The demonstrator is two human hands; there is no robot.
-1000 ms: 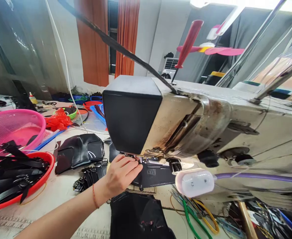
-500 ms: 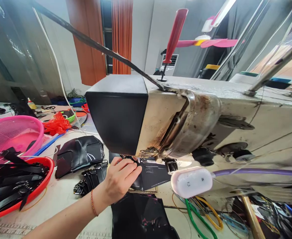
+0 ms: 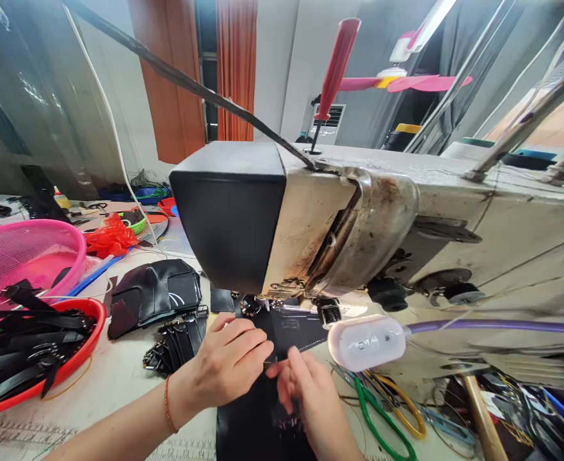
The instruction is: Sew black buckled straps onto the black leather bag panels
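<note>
My left hand is closed, its fingers curled over the near-left part of a black leather piece under the sewing machine. Whatever its fingertips pinch is hidden behind the fingers. Close beside them is my right hand, fingers apart and loosely bent, with nothing visible in it; its fingertips come near the left hand's. A metal buckle shows on the leather, just beyond my left hand. Below both hands lies another black, glossy leather piece.
A lit white lamp hangs low at right. Green-handled scissors and a hammer lie nearby. At left are a red basket of straps, a pink basket, stacked leather pieces and buckled straps.
My left hand has drawn back slightly from the buckle area, toward me. My right hand has come into view from below, beside it. The buckle is now uncovered.
</note>
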